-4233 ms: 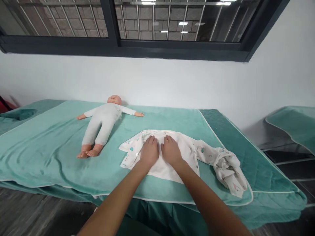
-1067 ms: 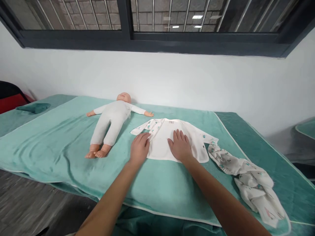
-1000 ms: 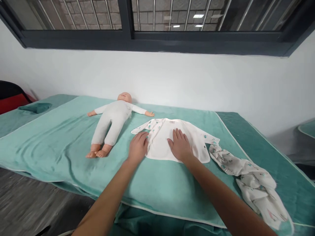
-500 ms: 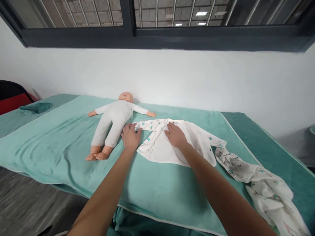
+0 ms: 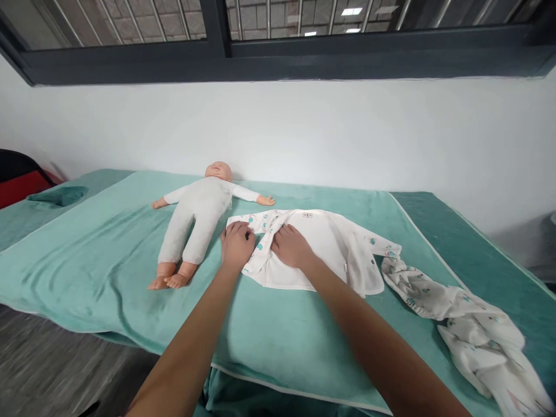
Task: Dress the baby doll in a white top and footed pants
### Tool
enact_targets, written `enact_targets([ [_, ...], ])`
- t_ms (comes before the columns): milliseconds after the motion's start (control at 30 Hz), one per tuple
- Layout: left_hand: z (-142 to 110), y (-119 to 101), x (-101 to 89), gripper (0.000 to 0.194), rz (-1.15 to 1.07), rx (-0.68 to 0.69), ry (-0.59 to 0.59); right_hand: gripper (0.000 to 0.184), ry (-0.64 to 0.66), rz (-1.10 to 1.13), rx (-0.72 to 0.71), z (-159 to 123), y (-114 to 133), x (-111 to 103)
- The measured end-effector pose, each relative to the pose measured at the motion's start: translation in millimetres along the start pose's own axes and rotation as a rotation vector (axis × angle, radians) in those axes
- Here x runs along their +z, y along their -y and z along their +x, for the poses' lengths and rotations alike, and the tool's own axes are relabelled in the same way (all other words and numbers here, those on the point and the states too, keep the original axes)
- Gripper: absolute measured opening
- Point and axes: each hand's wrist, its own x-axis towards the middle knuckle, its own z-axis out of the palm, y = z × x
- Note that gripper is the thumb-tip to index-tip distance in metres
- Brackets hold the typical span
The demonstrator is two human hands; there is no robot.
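Note:
A white baby shirt [image 5: 324,240] with a teal print on its sleeves lies spread open on the green sheet. My left hand [image 5: 237,246] is closed on the cuff of its left-hand sleeve, thumb curled in toward the fingers. At the inner side of the printed front edge, my right hand [image 5: 292,246] has its fingers bent into the cloth and gripping it; the fingertips are partly hidden. Left of the shirt, a baby doll [image 5: 202,211] in a white bodysuit lies on its back, arms out, bare feet toward me.
Crumpled printed baby clothing [image 5: 473,324] lies at the right, near the shirt's other sleeve. The green sheet [image 5: 278,330] covers the bed, which meets a white wall [image 5: 282,136] below a dark window frame [image 5: 278,63]. A red and black item [image 5: 21,179] is at far left.
My right hand has slid left and toward me across the shirt, and its flat fingers are now curled. My left hand has shifted slightly right on the sleeve. The view has shifted a little.

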Motion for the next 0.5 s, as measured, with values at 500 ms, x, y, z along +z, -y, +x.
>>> enact_targets([
  [500,2.0,8.8,0.3,0.031,-0.169,-0.042,-0.04,0.064,0.132,0.434,-0.162,-95.3,63.1,-35.4],
])
